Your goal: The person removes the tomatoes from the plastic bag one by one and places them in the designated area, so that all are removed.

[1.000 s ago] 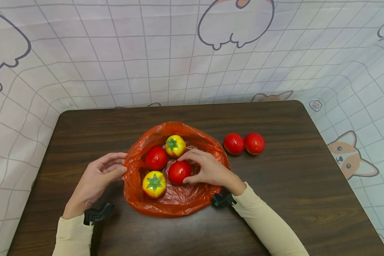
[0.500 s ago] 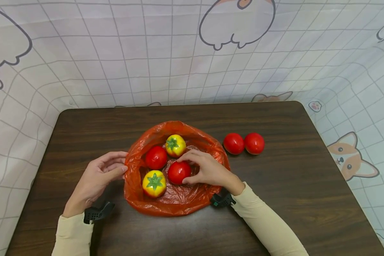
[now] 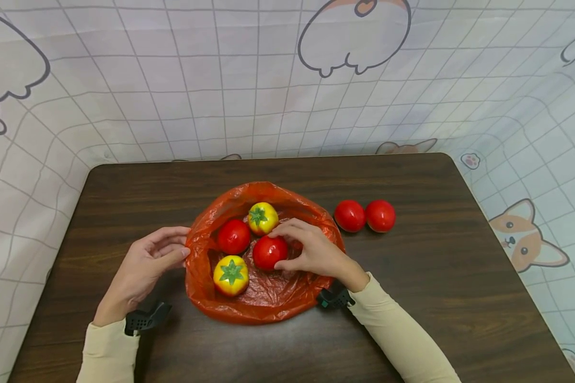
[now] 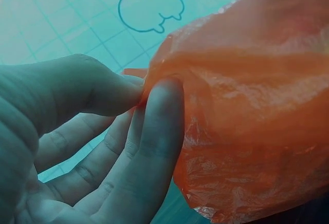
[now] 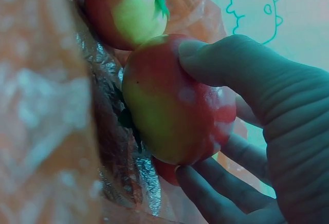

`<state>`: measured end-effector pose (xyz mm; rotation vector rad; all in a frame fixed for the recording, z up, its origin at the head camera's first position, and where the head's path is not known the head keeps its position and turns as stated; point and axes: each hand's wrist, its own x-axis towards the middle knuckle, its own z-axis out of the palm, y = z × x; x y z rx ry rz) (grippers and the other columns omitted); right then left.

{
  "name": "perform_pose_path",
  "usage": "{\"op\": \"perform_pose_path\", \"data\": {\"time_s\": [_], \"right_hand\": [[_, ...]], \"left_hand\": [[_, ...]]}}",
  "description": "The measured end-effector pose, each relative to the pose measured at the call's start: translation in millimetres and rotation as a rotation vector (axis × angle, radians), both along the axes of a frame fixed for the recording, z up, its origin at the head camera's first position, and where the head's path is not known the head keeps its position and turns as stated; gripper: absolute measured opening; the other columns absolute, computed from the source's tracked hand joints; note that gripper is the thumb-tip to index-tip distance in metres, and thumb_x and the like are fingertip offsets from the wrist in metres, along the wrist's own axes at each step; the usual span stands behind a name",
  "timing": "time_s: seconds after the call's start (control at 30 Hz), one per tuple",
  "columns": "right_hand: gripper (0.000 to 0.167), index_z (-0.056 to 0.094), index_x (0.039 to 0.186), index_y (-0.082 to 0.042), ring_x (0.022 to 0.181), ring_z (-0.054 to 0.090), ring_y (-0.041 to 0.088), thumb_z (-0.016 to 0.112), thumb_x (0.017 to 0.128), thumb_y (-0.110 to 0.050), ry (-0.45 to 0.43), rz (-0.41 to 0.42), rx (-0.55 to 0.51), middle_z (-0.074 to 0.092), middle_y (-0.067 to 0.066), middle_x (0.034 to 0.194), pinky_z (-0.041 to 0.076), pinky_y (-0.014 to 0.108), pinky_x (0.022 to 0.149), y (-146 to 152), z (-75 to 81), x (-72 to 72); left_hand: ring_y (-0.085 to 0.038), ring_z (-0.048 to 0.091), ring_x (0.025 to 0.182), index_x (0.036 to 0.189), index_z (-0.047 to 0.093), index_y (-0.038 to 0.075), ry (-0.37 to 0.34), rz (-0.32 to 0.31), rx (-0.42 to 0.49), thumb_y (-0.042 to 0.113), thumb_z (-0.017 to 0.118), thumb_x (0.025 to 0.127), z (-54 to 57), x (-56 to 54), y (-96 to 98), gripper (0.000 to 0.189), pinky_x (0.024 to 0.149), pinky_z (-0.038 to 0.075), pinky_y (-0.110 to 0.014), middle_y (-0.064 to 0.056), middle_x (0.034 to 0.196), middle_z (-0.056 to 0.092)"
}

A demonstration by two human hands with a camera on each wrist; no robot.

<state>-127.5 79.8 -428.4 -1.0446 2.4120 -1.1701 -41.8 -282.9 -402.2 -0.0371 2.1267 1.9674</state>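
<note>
My left hand (image 3: 146, 268) pinches the left rim of an orange-red plastic bag (image 3: 263, 315); the left wrist view shows the thin plastic (image 4: 247, 131) between thumb and forefinger. Inside the open bag, my right hand (image 3: 311, 252) grips a shiny red tomato (image 3: 270, 252) between thumb and fingers. The right wrist view reveals this tomato's yellowish side (image 5: 169, 111), with its green calyx turned down toward the bag. Around it lie another red tomato (image 3: 233, 237) and two tomatoes showing yellow tops and green calyxes, one behind (image 3: 259, 213) and one in front (image 3: 231, 282).
Two more red tomatoes, a left one (image 3: 350, 216) and a right one (image 3: 380, 216), sit side by side on the dark wooden table (image 3: 436, 298), right of the bag. A white grid-patterned cloth (image 3: 249, 85) hangs behind the table and along its sides.
The tomato in my right hand has shifted slightly toward the back of the bag, and the right fingers moved with it. My left hand stays at the rim.
</note>
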Motion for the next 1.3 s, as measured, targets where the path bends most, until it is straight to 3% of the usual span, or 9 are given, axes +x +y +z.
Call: {"op": "perform_pose_path", "data": {"time_s": [0.63,1.03,1.3], "right_hand": [[0.052,0.068,0.128,-0.023,0.123,0.063,0.016,0.089,0.081,-0.031,0.08,-0.027,-0.027,0.064,-0.003,0.136,0.061,0.039,0.1,10,10.9,0.2],[0.053,0.069,0.128,-0.02,0.115,0.065,0.013,0.09,0.081,-0.03,0.13,-0.053,-0.027,0.065,-0.003,0.134,0.062,0.034,0.095,18,17.5,-1.6],[0.054,0.068,0.128,-0.017,0.113,0.065,0.016,0.091,0.079,-0.027,0.143,-0.068,-0.061,0.065,0.001,0.133,0.062,0.038,0.095,25,24.8,-2.1]], "left_hand": [[-0.01,0.075,0.1,0.141,0.056,0.005,0.019,-0.003,-0.009,0.012,0.069,0.099,-0.5,1.0,1.3,0.044,0.085,0.064,-0.027,0.003,0.116,0.072],[-0.01,0.075,0.1,0.141,0.056,0.006,0.021,-0.011,-0.02,0.013,0.068,0.1,-2.1,1.3,0.4,0.044,0.085,0.064,-0.026,0.003,0.116,0.072],[-0.009,0.075,0.1,0.141,0.056,0.006,0.017,-0.013,-0.013,0.013,0.068,0.1,-1.9,1.2,0.3,0.043,0.086,0.064,-0.025,0.003,0.116,0.072]]}}
